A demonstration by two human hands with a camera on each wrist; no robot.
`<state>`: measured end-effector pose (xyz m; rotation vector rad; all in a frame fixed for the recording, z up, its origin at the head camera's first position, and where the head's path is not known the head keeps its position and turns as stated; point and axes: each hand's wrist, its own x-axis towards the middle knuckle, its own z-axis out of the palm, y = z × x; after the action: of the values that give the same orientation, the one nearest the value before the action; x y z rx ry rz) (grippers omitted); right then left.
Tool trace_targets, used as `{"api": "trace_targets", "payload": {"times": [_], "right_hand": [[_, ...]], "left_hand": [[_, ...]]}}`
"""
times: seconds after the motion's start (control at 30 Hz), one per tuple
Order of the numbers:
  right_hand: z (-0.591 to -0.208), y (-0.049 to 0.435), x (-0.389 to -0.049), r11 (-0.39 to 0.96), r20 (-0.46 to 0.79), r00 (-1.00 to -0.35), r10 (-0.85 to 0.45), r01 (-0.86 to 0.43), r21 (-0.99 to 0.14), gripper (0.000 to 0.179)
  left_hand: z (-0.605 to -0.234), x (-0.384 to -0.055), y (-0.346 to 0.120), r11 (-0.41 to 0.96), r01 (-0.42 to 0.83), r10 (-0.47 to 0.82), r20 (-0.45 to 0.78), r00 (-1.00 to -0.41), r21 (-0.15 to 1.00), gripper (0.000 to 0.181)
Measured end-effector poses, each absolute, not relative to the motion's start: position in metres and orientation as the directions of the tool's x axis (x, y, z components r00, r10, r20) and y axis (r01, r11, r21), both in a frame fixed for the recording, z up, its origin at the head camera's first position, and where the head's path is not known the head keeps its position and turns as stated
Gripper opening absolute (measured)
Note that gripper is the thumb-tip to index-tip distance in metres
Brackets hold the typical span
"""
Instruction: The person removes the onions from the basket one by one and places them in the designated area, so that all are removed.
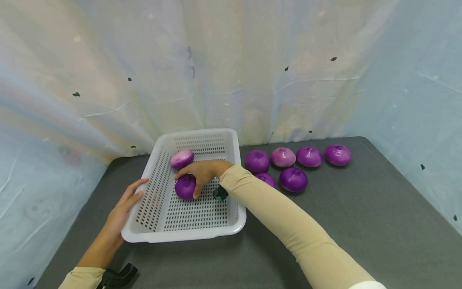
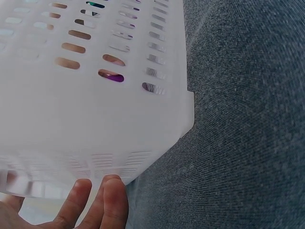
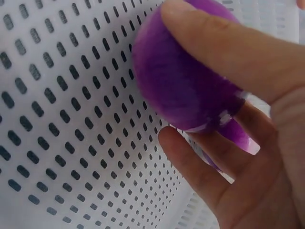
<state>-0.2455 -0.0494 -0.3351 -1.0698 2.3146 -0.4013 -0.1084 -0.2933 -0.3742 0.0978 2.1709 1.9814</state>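
My right hand (image 1: 203, 172) reaches into a white perforated plastic basket (image 1: 236, 192) and grips a dark purple onion (image 1: 185, 187) low over its floor. In the right wrist view, the thumb lies across one side of the onion (image 3: 176, 86), with fingers around the other. A paler purple onion (image 1: 182, 159) lies just behind it in the basket. On the basket's left side, my left hand (image 1: 120, 210) holds the rim. Several of its fingers show against the outer wall (image 2: 86, 119) in the left wrist view.
Right of the basket, several purple onions (image 1: 309, 156) lie in two rows on the dark grey table (image 1: 346, 216). One onion (image 1: 266, 179) there is partly hidden by the right sleeve. Pale plastic sheeting (image 1: 223, 72) hangs behind the table and along both sides.
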Motion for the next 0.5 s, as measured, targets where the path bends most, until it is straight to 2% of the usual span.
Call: {"api": "trace_targets", "payload": {"times": [0.5], "right_hand": [[-0.3335,-0.0519,-0.2429,0.666,-0.378,-0.550,-0.744,-0.565,-0.487,0.084]], "left_hand": [[-0.3732,-0.1092,-0.2930,0.122,-0.091,0.173,-0.111,-0.979,0.988,0.048]]}}
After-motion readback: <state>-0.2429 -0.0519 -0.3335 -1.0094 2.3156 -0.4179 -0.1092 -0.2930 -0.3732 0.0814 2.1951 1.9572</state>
